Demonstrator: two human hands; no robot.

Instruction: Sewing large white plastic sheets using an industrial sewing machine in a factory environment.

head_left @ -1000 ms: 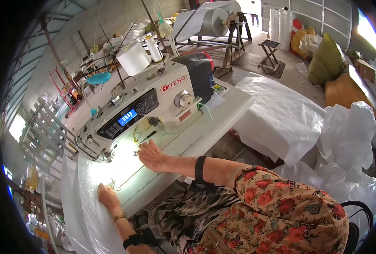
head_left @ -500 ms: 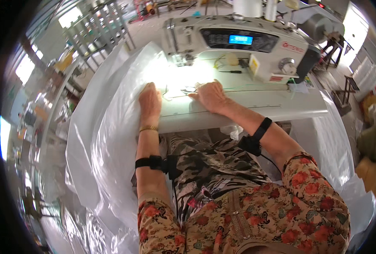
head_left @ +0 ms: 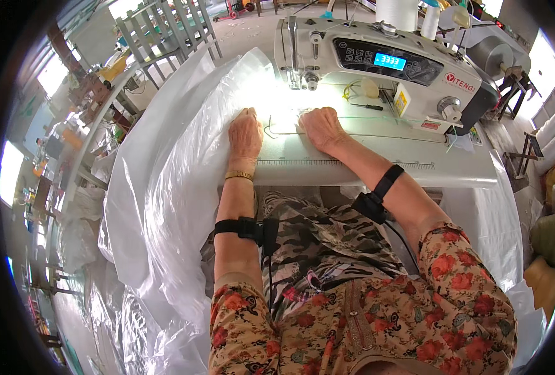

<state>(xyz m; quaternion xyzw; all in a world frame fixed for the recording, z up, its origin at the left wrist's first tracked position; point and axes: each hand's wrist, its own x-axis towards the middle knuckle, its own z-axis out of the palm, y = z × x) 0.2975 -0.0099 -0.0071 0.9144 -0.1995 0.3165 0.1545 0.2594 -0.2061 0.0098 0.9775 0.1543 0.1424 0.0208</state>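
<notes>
From the view centre, I am locating one white plastic sheet (head_left: pixel 171 144) at 10 o'clock and one sewing machine (head_left: pixel 377 59) at 1 o'clock. Of two hands, the left hand (head_left: pixel 245 134), at 11 o'clock, is curling narrowly against the sheet's edge; I cannot tell whether it is pinching the material. The right hand (head_left: pixel 322 128), at 1 o'clock, is curling likewise; glare is obscuring its contact, so I cannot tell what it is holding. Beyond the machine, two white thread spools (head_left: pixel 396 15) are standing. One dark screwdriver (head_left: pixel 366 107) is lying at 2 o'clock from the right hand.
</notes>
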